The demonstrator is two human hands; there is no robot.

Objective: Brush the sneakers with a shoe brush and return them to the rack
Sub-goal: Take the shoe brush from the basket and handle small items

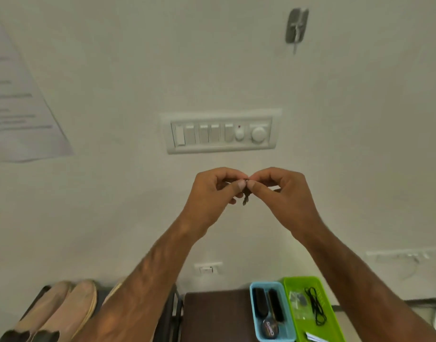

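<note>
Nearest, at bottom left, beige shoes [61, 309] sit on the rack [171, 314], toes toward the wall, below the left forearm. Bottom right, a blue tray [255, 317] on the dark counter [217, 314] holds what looks like a dark brush [260, 305], lying lengthwise, nearer the right arm. Farther up, left hand [213, 193] and right hand [281, 191] are raised before the wall, fingertips pinched together on a small dark item, unidentifiable.

We see a dark brown desk [212, 314] carrying a blue tray [253, 314] and a green tray [334, 314] touching side by side at its right edge, and beside it a dark rack [173, 317] bearing beige shoes [61, 309].
</note>
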